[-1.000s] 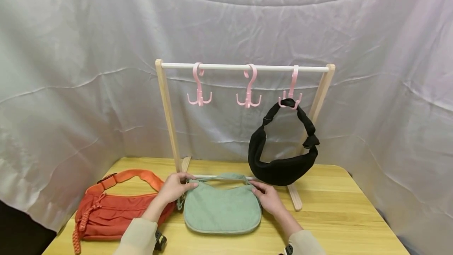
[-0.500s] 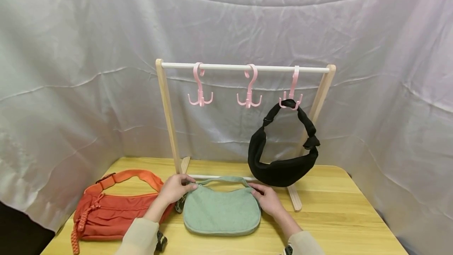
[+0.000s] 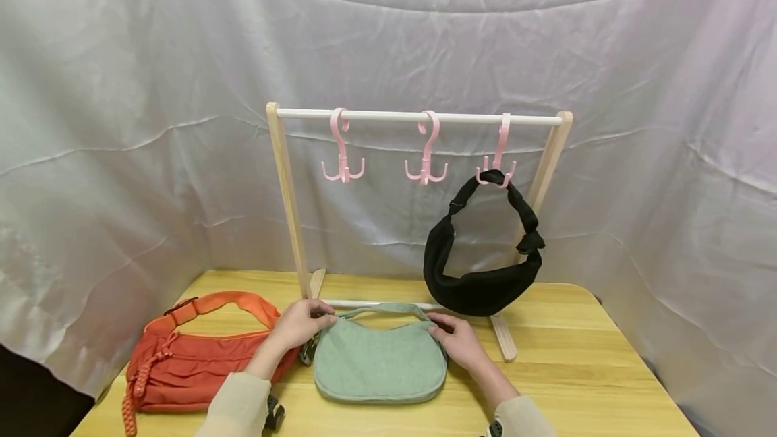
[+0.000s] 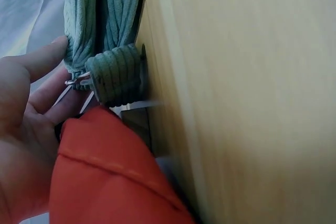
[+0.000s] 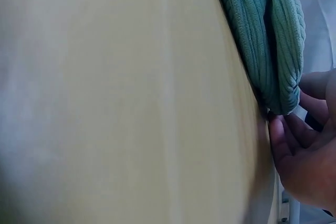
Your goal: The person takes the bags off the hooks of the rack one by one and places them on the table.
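A mint-green corduroy shoulder bag [image 3: 380,366] lies on the table in the middle of the head view, its short strap [image 3: 388,307] arched behind it. My left hand [image 3: 300,324] pinches its upper left corner, thumb in front and fingers behind. In the left wrist view, a small metal ring [image 4: 81,78] joins a ribbed green tab [image 4: 116,76] near those fingers. At the upper right corner, my right hand [image 3: 456,337] pinches the bag in the same way. The right wrist view shows the thumb and fingers at the end of the ribbed green cloth [image 5: 265,45].
A red-orange bag [image 3: 200,369] lies at the left, partly behind my left forearm. Behind the green bag stands a rack with a white rail [image 3: 382,115] and pink hooks [image 3: 427,160]. From the right hook hangs a black bag [image 3: 482,292]. Grey cloth [image 3: 376,52] surrounds the table [image 3: 583,369].
The green bag's strap stands out more behind its top edge, with a wider gap beneath it. Both hands stay at the corners with hardly any movement.
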`<act>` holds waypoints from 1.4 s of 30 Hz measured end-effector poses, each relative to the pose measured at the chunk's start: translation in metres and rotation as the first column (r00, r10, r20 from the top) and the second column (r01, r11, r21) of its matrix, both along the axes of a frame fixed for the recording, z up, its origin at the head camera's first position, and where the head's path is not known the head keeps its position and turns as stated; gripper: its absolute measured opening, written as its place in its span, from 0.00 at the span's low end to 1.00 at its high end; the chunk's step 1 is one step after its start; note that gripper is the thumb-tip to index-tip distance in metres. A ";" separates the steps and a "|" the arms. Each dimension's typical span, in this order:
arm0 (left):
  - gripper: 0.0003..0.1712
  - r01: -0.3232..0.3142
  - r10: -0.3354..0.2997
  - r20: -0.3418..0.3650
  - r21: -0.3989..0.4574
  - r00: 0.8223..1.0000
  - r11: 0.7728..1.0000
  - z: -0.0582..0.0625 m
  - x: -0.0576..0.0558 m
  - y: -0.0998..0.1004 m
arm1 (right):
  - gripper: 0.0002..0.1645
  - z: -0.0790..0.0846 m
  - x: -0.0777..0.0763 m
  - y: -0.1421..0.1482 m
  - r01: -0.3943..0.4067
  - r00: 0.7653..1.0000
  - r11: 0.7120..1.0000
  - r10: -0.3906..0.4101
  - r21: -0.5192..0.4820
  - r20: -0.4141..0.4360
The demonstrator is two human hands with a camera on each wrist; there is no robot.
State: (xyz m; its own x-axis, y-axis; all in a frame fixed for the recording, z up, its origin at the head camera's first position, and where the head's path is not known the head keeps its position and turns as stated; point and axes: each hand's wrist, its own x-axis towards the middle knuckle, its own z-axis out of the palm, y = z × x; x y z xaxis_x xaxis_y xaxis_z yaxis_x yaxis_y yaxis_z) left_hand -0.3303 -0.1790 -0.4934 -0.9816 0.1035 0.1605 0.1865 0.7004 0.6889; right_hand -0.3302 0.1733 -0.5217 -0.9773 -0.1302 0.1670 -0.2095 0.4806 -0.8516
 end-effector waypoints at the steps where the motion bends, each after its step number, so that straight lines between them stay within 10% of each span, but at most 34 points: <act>1: 0.09 0.010 -0.010 -0.001 0.009 1.000 1.000 0.001 0.000 0.000 | 0.18 0.001 0.001 0.000 0.008 1.000 1.000 -0.008 -0.004 0.004; 29: 0.30 0.045 -0.035 -0.055 0.186 0.998 0.982 0.008 0.023 0.017 | 0.25 0.024 0.031 0.011 0.054 0.998 0.967 -0.060 -0.251 -0.016; 42: 0.30 0.104 -0.052 -0.198 0.262 0.979 0.959 0.024 0.033 0.038 | 0.26 0.042 0.048 0.023 0.067 0.995 0.955 -0.086 -0.289 -0.054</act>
State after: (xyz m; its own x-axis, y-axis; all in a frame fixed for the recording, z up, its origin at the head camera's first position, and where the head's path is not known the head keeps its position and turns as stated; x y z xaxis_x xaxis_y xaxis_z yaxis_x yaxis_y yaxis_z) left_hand -0.2973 -0.1411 -0.4696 -0.9218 0.1059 0.3730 0.3768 0.4712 0.7975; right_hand -0.2822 0.1959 -0.4799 -0.9681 0.0068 0.2503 -0.2417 0.2355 -0.9413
